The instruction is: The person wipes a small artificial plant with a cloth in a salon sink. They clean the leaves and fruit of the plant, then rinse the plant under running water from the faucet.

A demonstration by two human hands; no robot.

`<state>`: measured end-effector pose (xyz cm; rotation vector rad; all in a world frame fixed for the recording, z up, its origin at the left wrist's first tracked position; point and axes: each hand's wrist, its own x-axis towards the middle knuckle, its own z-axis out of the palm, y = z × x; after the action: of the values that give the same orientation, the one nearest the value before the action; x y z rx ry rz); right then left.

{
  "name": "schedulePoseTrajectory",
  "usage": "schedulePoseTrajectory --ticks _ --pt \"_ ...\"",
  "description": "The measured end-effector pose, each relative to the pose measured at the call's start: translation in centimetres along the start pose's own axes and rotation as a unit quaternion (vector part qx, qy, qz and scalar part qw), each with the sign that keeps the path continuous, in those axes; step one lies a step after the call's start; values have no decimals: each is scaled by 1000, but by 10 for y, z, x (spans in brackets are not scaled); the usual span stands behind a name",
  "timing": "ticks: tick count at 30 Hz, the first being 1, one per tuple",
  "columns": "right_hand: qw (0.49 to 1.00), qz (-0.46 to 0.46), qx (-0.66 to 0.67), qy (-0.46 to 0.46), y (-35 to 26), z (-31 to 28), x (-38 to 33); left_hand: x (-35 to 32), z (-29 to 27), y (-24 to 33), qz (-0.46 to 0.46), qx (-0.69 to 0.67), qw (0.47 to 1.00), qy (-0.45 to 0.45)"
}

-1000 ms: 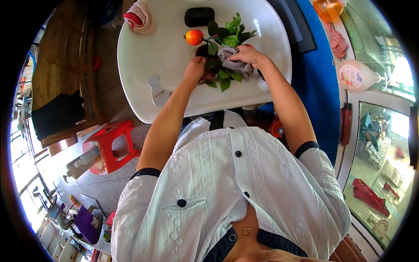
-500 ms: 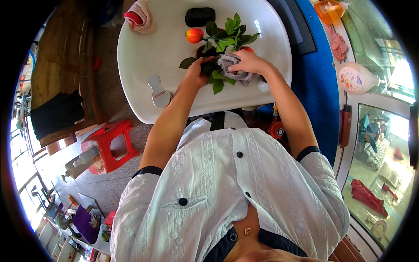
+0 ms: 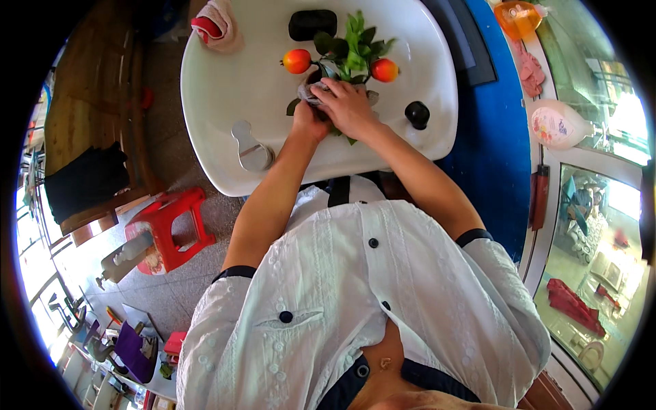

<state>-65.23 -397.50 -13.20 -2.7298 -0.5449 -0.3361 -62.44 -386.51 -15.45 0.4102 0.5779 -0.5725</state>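
A leafy green plant (image 3: 357, 51) with two orange-red fruits stands out over the white sink (image 3: 236, 82), one fruit (image 3: 297, 61) on its left and another fruit (image 3: 385, 70) on its right. At the base of the stems, my left hand (image 3: 310, 123) is closed round the plant, its fingers mostly hidden. Crossing just above it, my right hand (image 3: 347, 106) presses a crumpled grey cloth (image 3: 311, 89) against the plant's lower part. Something dark brown shows beside the cloth, largely covered.
In the sink are a black oblong thing (image 3: 313, 25), a round black thing (image 3: 417, 115) and a metal tap (image 3: 253, 152). A pink cloth (image 3: 222, 27) hangs over its left rim. Bottles (image 3: 557, 124) line the right ledge; a red stool (image 3: 174, 225) stands left.
My right hand has moved left with the grey cloth, close over my left hand. The plant has turned, and the right fruit and the round black thing now show fully.
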Motion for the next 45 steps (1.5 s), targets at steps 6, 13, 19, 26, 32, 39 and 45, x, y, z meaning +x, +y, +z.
schedulePoseTrajectory --ticks 6,13,19,26,32,39,45 --pt "992 20 94 -79 1 -34 -29 1 3 4 -107 -20 994 4" --pt "897 212 360 -145 46 -104 -44 -3 8 5 -33 64 997 -34" --pt "771 309 553 72 66 -79 -14 9 8 -1 -109 129 984 -54" --pt "970 122 206 33 37 -12 -24 26 10 -17 -52 117 991 29" --pt "992 26 119 41 10 -42 -50 -8 32 -16 -96 109 989 9" --pt "991 1 135 3 0 -65 -72 12 15 -13 -48 236 970 -30" --pt "844 304 434 79 15 -107 -69 22 3 -10 -54 217 975 10"
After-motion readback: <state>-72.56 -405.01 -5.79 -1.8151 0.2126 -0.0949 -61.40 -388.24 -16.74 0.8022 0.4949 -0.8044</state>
